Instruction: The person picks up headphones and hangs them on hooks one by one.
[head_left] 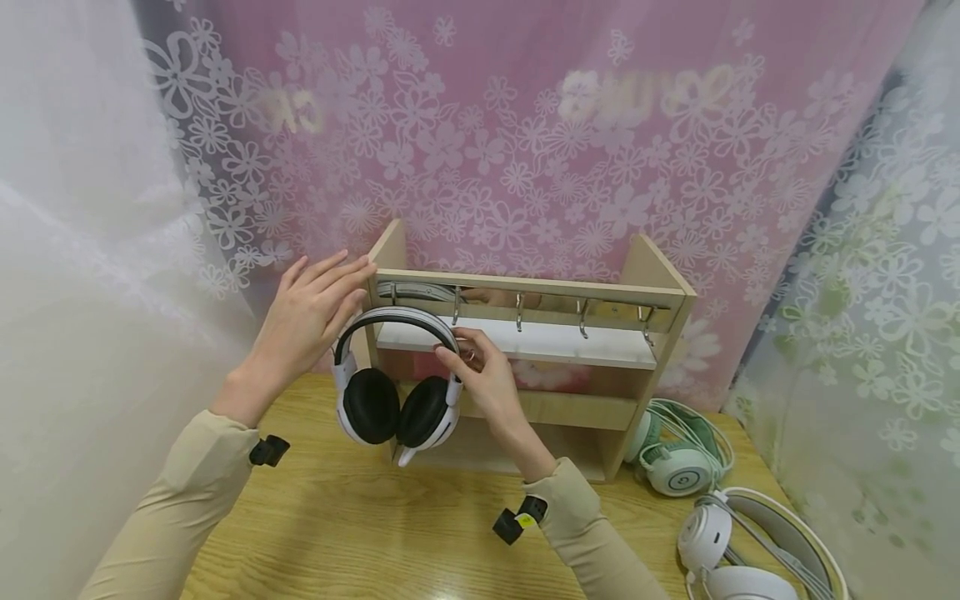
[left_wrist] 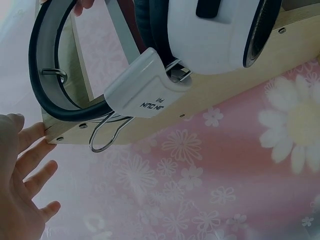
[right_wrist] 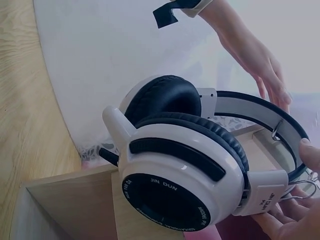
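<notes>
White headphones (head_left: pixel 431 417) with black ear pads hang at the left end of a wooden rack (head_left: pixel 525 283), level with its first hooks. My right hand (head_left: pixel 487 383) pinches the right side of their headband between thumb and fingers. With fingers extended, my left hand (head_left: pixel 303 312) rests at the rack's top left corner, beside the headband. A metal hook (right_wrist: pixel 275 134) shows inside the headband arc in the right wrist view. The left wrist view shows the white earcup (left_wrist: pixel 210 42) and a wire loop (left_wrist: pixel 102 140) by the band's end.
More hooks (head_left: pixel 582 318) line the rack to the right, above a white shelf (head_left: pixel 585 346). Green headphones (head_left: pixel 678 467) and another white headset (head_left: pixel 705 533), with bundled cables, lie on the wooden table (head_left: pixel 360 533) at the right. A flowered curtain (head_left: pixel 487 150) hangs behind.
</notes>
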